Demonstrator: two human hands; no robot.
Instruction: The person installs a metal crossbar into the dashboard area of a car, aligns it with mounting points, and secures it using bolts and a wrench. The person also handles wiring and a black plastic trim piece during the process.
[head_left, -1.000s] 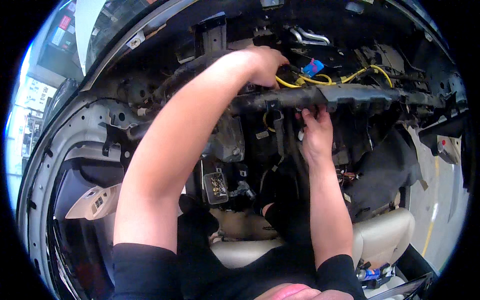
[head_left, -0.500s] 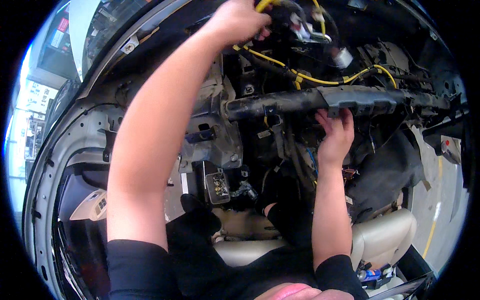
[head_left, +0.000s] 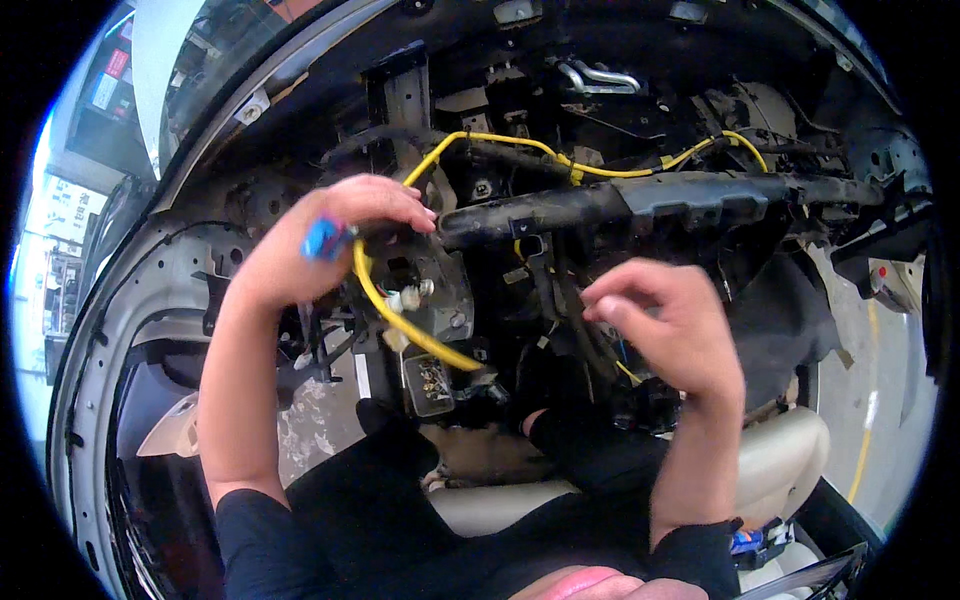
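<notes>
Left hand (head_left: 330,235) is gripping a blue connector (head_left: 323,238) and looping the yellow cable (head_left: 400,318) clear of the black crossbar (head_left: 640,205), while right hand (head_left: 670,325) is hovering half-curled below it, seemingly holding nothing.

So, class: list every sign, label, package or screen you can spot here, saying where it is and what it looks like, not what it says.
Street signs: far upper left, outside the car; small red and pale blue rectangles.
Pale sign board: left edge, outside; light rectangle.
Packages and screens: none to be made out.
</notes>
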